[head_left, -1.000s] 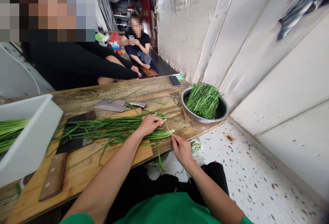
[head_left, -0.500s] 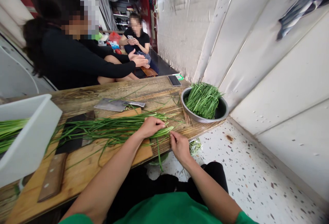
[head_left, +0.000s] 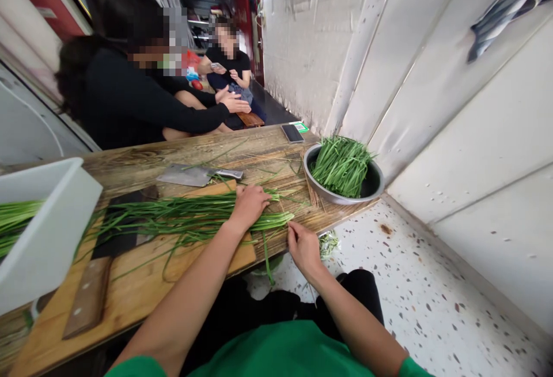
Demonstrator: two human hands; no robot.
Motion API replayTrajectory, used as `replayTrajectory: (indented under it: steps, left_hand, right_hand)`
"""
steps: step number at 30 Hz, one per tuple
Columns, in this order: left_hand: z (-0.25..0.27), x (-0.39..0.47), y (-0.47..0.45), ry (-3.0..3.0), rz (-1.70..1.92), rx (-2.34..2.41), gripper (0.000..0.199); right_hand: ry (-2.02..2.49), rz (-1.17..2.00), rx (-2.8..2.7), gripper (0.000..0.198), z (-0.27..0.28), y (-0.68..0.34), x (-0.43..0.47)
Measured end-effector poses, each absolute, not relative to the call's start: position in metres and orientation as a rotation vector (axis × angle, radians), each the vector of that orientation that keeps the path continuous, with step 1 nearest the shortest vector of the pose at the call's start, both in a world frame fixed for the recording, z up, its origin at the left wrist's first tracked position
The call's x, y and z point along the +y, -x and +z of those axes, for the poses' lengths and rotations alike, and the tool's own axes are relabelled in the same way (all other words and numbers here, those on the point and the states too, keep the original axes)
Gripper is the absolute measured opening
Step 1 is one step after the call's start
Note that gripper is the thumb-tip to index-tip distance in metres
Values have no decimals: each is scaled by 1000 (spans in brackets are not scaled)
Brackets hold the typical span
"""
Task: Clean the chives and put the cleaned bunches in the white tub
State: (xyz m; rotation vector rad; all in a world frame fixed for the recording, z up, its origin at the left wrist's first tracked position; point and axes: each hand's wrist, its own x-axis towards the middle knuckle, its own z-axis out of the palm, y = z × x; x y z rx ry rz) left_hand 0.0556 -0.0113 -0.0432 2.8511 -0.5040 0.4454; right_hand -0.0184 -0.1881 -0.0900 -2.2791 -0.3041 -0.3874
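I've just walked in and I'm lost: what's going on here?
A person in green rests the left hand on long green stalks across a cutting board, the right hand at their pale ends; whether it grips any is unclear. A cleaver lies behind the board, a wooden-handled knife partly under the stalks. More greens are in a metal bowl and a white bin. Two other people sit nearby.
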Motion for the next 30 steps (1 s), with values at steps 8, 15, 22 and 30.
replayTrajectory:
  steps: [8, 15, 22, 30]
  left_hand:
    - [-39, -23, -53, -2904, 532, -626, 19]
    - [-42, -25, -54, -2929, 531, -621, 18]
    - [-41, -23, -53, -3018, 600, -535, 22]
    - [-31, -18, -52, -2474, 535, -567, 20]
  right_hand:
    - [2294, -373, -296, 28, -89, 19, -188]
    - [2273, -371, -294, 29, -93, 18, -189]
    - [2264, -386, -290, 28, -92, 17, -188]
    - [2248, -400, -295, 28, -90, 17, -189]
